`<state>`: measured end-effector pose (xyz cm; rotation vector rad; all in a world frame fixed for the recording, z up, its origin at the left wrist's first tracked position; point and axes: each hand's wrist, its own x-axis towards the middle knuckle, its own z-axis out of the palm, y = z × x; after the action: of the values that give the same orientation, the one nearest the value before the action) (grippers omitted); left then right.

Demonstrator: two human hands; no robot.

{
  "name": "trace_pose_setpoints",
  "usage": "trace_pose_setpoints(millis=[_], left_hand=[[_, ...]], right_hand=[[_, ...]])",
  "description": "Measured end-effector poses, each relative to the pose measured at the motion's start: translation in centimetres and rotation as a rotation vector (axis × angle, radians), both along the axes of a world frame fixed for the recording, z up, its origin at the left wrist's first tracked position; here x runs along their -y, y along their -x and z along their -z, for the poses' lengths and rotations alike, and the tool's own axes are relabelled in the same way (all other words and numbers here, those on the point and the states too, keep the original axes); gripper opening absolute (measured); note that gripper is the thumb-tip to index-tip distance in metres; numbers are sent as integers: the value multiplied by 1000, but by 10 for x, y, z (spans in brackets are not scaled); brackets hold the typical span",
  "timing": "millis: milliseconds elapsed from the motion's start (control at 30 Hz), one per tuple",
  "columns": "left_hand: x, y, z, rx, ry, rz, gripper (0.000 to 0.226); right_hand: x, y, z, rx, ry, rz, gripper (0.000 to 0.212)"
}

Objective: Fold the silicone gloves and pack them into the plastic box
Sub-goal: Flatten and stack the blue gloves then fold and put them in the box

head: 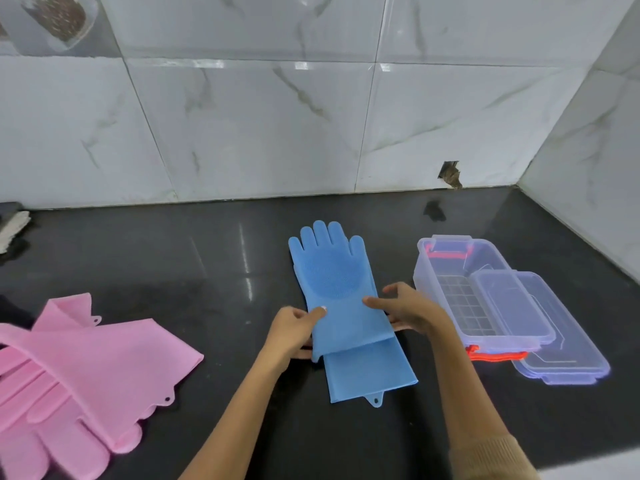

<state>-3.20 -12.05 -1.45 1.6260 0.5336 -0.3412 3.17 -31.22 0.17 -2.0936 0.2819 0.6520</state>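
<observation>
Two blue silicone gloves (341, 292) lie stacked on the black counter, fingers pointing to the wall, the upper one shifted away from me so the lower cuff shows below it. My left hand (294, 332) pinches the upper glove's left edge near the cuff. My right hand (410, 308) grips its right edge, thumb on top. A clear plastic box (446, 271) with red latches stands open to the right. Pink gloves (86, 368) lie in a pile at the left.
The box's clear lid (568, 355) lies flat beside the box, and a smaller clear tray (512, 306) rests across the box's rim. A marble-tiled wall runs along the back and right. A whitish cloth (10, 226) sits at the far left edge.
</observation>
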Motion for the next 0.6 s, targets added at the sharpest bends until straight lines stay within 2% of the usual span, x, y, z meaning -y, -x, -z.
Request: trace_pose_setpoints(millis=[67, 133, 300, 433, 600], left_hand=[[4, 15, 0, -13, -23, 50, 22], [7, 22, 1, -25, -62, 83, 18], [11, 31, -5, -95, -114, 146, 24], [12, 35, -10, -165, -158, 250, 30], [14, 34, -14, -200, -234, 347, 40]], right_hand=[[3, 11, 1, 10, 93, -46, 54], [5, 17, -2, 14, 99, -18, 48], [5, 25, -10, 41, 180, -16, 28], [10, 35, -3, -5, 263, -20, 36], [15, 44, 10, 51, 333, -13, 41]])
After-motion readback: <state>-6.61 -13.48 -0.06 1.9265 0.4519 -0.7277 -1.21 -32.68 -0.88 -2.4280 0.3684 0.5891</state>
